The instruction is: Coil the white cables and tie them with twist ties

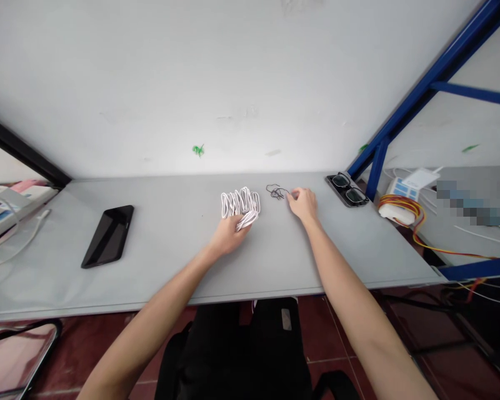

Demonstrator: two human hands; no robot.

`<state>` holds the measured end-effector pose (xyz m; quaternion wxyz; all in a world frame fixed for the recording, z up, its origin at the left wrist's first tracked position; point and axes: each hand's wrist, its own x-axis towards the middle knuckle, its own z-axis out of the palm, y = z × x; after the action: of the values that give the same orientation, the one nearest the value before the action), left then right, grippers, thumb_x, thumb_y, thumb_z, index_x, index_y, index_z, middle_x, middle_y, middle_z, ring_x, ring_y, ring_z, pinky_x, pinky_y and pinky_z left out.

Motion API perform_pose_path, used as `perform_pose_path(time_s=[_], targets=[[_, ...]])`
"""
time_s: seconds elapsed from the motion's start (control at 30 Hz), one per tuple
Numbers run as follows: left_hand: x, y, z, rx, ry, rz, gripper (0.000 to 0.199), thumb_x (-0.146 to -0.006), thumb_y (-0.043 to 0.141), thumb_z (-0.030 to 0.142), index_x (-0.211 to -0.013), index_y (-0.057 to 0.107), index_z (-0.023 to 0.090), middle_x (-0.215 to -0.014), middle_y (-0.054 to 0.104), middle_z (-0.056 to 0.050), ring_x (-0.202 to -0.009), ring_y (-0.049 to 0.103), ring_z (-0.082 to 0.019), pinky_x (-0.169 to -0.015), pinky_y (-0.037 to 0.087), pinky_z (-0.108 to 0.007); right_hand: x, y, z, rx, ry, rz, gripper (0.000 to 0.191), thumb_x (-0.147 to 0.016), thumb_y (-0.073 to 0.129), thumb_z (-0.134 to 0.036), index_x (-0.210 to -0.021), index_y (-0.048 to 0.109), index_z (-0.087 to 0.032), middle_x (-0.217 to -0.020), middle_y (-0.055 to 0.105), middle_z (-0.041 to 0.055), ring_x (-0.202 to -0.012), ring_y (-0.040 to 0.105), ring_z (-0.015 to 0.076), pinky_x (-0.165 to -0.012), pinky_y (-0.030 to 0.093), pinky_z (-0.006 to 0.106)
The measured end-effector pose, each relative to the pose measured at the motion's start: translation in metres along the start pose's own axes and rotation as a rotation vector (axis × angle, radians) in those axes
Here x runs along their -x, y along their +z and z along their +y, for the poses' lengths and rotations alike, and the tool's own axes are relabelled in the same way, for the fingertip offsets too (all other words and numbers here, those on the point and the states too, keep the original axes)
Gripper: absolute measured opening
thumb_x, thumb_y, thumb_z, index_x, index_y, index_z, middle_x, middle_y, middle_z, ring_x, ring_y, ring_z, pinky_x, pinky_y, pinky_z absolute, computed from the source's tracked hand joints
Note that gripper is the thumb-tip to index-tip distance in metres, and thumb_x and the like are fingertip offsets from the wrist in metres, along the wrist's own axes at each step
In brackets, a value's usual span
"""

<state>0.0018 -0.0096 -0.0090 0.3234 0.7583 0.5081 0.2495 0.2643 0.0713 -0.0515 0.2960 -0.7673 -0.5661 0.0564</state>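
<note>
My left hand (pixel 229 234) rests on a bundle of white cord (pixel 240 204), folded in zigzag loops on the grey desk (pixel 162 283), with its fingers closed over the bundle's near end. To the right of the bundle lies a small tangle of thin black string (pixel 276 192). My right hand (pixel 303 203) is pinched at the tangle's right end, and the string appears to run into its fingertips. The two hands are apart.
A black smartphone (pixel 108 236) lies face up at the desk's left. Glasses (pixel 348 190) sit on a dark tray at the back right. Beyond the desk's right end are a white device (pixel 401 208) with red and yellow wires and a blue metal frame (pixel 425 91).
</note>
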Motion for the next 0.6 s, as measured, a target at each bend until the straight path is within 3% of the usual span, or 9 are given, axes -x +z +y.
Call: perform_pose_path(time_s=[0.2, 0.6], targets=[[0.000, -0.001, -0.002, -0.006, -0.021, 0.011, 0.030, -0.087, 0.045, 0.034, -0.065, 0.031, 0.019, -0.060, 0.034, 0.003, -0.058, 0.028, -0.011, -0.057, 0.021, -0.028, 0.002, -0.003, -0.009, -0.047, 0.004, -0.098, 0.011, -0.085, 0.058, -0.025, -0.081, 0.067, -0.020, -0.088, 0.071, 0.0071, -0.083, 0.062, 0.0212, -0.074, 0.041, 0.032], [-0.001, 0.001, -0.005, -0.024, -0.007, 0.035, 0.030, -0.086, 0.046, 0.034, -0.064, 0.031, 0.019, -0.059, 0.035, 0.003, -0.057, 0.029, -0.011, -0.057, 0.022, -0.028, 0.020, -0.026, -0.035, -0.082, -0.240, -0.035, 0.012, -0.087, 0.055, -0.027, -0.082, 0.064, -0.021, -0.082, 0.072, 0.0059, -0.073, 0.061, 0.0209, -0.069, 0.038, 0.031]])
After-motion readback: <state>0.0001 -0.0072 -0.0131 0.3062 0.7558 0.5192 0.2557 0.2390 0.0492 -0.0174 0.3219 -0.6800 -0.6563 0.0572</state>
